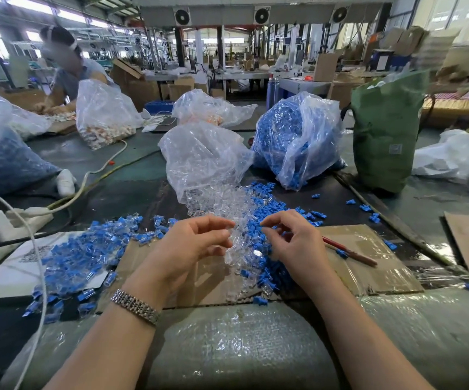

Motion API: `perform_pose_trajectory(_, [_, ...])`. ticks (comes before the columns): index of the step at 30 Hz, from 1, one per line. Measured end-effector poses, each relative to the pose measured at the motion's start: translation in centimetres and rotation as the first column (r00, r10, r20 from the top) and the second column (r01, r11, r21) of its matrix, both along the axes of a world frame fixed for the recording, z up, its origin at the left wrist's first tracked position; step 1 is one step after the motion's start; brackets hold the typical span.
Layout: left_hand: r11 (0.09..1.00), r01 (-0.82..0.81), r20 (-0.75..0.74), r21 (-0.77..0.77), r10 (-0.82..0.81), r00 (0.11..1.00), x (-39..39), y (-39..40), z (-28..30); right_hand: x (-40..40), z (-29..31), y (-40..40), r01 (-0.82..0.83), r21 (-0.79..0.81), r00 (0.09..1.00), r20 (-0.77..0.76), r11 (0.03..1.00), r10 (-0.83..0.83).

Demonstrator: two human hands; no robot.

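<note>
- At 9 o'clock of the hands: pile of joined blue-and-clear bits on a white card.
- Next: left hand, curled, pinching a clear tube; long way of the tube too glassy to tell.
- Between the hands, running 12 to 6: heap of clear tubes.
- Then: right hand, curled, seeming to pinch a blue plug, at 3 o'clock of the clear tube, near but apart.
- Likely next: push toward 9 o'clock, into the tube.
</note>
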State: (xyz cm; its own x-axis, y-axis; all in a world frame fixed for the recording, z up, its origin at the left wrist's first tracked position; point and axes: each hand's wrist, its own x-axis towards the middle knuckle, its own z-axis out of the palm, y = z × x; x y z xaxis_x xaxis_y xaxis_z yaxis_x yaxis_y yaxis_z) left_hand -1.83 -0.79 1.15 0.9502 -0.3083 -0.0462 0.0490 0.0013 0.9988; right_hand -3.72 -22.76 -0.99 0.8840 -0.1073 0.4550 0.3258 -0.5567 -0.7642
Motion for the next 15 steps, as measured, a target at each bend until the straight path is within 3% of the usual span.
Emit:
perform_pose_trajectory(4, [0.984,0.045,-0.069,-0.171,-0.057,0.996,-0.3,0.3,-1.4,-0.7,0.9,0.1,-0.150,0.244,0.984,-0.056,0.958,0.168])
perform_pose_trajectory(7, [0.978,0.022,-0.118,-0.209,-0.047,0.992,-0.4,0.3,-1.9,-1.0,1.0,0.4,-0.223,0.272,0.967,-0.063,0.936,0.248])
perform_pose_trajectory(15, [0.981,0.038,-0.069,-0.189,-0.052,0.996,-0.8,-0.5,-1.7,-1.0,1.0,0.8,-0.317,0.217,0.943,-0.030,0.923,0.331])
